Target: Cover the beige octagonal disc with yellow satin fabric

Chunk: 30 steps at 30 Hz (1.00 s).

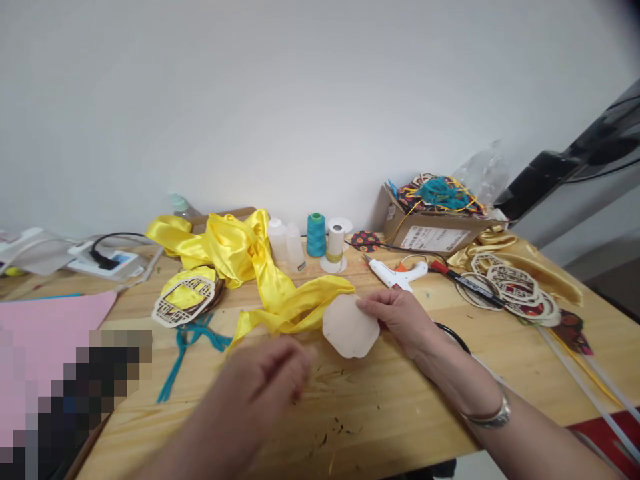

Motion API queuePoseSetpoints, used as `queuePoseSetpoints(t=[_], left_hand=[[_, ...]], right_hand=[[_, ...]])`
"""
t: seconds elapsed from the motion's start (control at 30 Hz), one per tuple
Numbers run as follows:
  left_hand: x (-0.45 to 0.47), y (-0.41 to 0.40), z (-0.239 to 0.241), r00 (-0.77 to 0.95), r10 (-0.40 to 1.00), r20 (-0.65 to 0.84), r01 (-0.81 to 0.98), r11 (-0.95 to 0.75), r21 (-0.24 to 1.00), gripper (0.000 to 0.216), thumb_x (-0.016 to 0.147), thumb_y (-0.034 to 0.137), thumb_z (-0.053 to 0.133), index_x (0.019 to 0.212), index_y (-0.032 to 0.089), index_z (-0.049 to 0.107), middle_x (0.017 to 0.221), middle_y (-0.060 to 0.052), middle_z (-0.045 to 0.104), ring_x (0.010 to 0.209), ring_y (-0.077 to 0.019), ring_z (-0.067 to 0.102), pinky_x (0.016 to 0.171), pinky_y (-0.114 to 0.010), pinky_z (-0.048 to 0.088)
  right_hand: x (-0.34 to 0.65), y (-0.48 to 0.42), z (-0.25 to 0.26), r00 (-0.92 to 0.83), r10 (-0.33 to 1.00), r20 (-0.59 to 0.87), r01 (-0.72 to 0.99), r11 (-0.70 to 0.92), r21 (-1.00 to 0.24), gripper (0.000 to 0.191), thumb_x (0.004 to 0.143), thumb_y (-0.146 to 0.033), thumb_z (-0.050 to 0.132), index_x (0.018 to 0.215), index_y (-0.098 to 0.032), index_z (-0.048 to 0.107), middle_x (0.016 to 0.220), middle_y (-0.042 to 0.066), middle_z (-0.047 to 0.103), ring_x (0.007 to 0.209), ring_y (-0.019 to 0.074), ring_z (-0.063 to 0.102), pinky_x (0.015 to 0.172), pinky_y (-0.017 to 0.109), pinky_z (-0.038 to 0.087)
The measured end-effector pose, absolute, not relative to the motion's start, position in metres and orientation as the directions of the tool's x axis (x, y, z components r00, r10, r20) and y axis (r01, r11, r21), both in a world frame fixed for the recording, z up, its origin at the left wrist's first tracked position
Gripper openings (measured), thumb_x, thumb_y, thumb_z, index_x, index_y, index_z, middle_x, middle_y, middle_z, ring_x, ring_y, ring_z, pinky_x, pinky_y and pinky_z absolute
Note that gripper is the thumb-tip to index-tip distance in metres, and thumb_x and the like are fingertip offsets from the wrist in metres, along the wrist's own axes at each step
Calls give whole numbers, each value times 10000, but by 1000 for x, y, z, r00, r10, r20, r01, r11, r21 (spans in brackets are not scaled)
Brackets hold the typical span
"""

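Observation:
My right hand point(400, 317) pinches a pale, scallop-edged flat piece point(350, 327) by its right side, thumb on top. The piece is held up over the table, its plain face toward me. Just left of it is my left hand point(273, 380), blurred by motion with the fingers seemingly curled; whether anything is in them cannot be made out. Behind the piece, a strip of yellow satin fabric point(230, 247) trails across the wood. A white glue gun point(397, 273) lies beyond my right hand.
Lattice-cut wooden frames lie in a left stack point(185, 301) and a right pile point(520, 287). A teal tassel cord point(183, 357) rests near the left stack. Along the wall stand white bottles point(277, 239), a teal thread cone point(316, 237) and a filled cardboard box point(433, 230). Pink sheet point(55, 327) at left.

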<state>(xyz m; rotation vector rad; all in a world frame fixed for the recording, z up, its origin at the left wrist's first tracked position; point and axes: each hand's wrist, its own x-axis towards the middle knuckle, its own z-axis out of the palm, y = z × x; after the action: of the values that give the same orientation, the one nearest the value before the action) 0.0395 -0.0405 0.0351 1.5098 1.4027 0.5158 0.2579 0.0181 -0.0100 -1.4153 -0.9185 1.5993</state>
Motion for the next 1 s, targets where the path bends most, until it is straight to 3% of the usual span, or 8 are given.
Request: queuePoseSetpoints(t=[0.07, 0.1, 0.17, 0.23, 0.37, 0.53, 0.8, 1.0], left_hand=[[56, -52, 19, 454, 658, -600, 221, 569, 792, 288, 754, 450, 603, 732, 170, 667, 690, -37, 672, 664, -190, 621, 667, -333, 479], [64, -56, 11, 481, 638, -601, 44, 667, 744, 244, 748, 393, 641, 861, 180, 679, 805, -36, 690, 741, -179, 634, 743, -333, 477], [77, -57, -2, 567, 652, -503, -246, 717, 653, 308, 763, 249, 656, 1065, 189, 643, 1021, -54, 677, 948, -172, 609, 894, -318, 425], [86, -52, -7, 593, 695, -406, -481, 710, 514, 365, 776, 180, 626, 1140, 196, 608, 1125, -64, 646, 1060, -179, 566, 978, -327, 373], [96, -38, -5, 381, 831, -405, -790, 520, 324, 418, 826, 252, 552, 1238, 192, 520, 1181, -100, 617, 1126, -243, 533, 976, -408, 397], [99, -29, -3, 235, 853, -467, -861, 405, 308, 405, 894, 256, 476, 1289, 172, 448, 1159, -113, 631, 1093, -241, 566, 941, -422, 453], [98, -35, -9, 246, 784, -570, -803, 494, 333, 435, 856, 126, 527, 1282, 135, 443, 986, -99, 702, 878, -210, 677, 793, -335, 556], [97, -39, -10, 257, 776, -576, -743, 540, 395, 557, 783, 46, 593, 1303, 171, 437, 1088, -101, 682, 988, -241, 653, 877, -360, 524]], right_hand=[[256, 18, -8, -61, 905, -421, -111, -425, -898, 276, 528, -378, 787, 575, -135, 666, 525, 0, 622, 466, 93, 505, 475, 233, 359], [256, 18, -8, -63, 905, -422, -116, -426, -897, 279, 528, -381, 789, 583, -136, 669, 529, 2, 626, 468, 97, 509, 476, 235, 364], [254, 17, -6, -72, 904, -420, -123, -426, -896, 283, 533, -386, 788, 599, -136, 673, 538, 6, 631, 473, 103, 515, 476, 239, 370], [253, 15, -5, -87, 905, -416, -130, -425, -896, 285, 544, -390, 785, 609, -136, 673, 548, 10, 635, 481, 107, 519, 480, 242, 375], [251, 10, -3, -100, 907, -409, -130, -419, -898, 289, 559, -388, 781, 622, -129, 669, 571, 20, 641, 496, 113, 527, 491, 248, 383], [250, 6, -7, -77, 907, -414, -106, -420, -901, 299, 571, -391, 774, 630, -120, 664, 571, 23, 634, 499, 115, 517, 494, 250, 377], [243, -3, -14, -66, 912, -404, -100, -409, -907, 309, 584, -400, 766, 646, -118, 655, 555, 3, 599, 487, 99, 478, 486, 243, 359], [238, -8, -13, -49, 904, -425, -109, -428, -897, 302, 557, -396, 772, 593, -130, 635, 509, -16, 560, 459, 85, 439, 461, 230, 336]])
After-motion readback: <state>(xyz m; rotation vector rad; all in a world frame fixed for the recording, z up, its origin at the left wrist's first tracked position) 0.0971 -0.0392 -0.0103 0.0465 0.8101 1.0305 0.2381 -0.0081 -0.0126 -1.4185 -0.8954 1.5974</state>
